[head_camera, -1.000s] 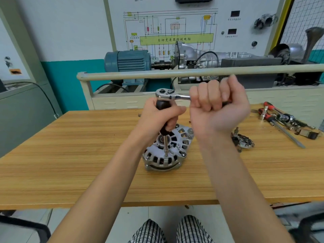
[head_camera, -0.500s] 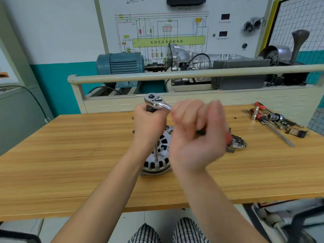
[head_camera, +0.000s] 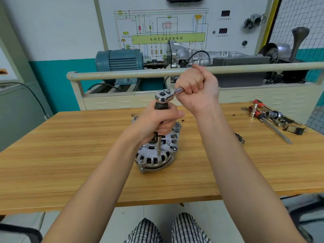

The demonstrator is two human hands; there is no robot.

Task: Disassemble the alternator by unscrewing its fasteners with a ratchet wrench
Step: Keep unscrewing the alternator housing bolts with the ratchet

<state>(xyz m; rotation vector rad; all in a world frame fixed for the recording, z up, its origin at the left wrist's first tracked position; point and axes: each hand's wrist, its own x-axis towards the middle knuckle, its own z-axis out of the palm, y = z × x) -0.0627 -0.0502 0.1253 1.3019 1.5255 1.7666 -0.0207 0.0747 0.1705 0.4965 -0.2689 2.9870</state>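
We work a ratchet wrench (head_camera: 167, 96) on the alternator (head_camera: 157, 151) in the middle of the wooden desk (head_camera: 70, 155).

Our left hand (head_camera: 157, 123) has its fingers curled round the black grip of the upright extension (head_camera: 159, 146), whose tip sits on a fastener on the alternator's top face. Our right hand (head_camera: 196, 88) is fisted round the wrench handle, just beside the chrome head. To the right on the desk lie red-handled tools (head_camera: 263, 114) and a small dark part (head_camera: 239, 138). Behind the desk, the wall panel (head_camera: 166, 28) carries a wiring diagram whose green bar reads 自动变速器控制电脑; the smaller labels are too small to read.
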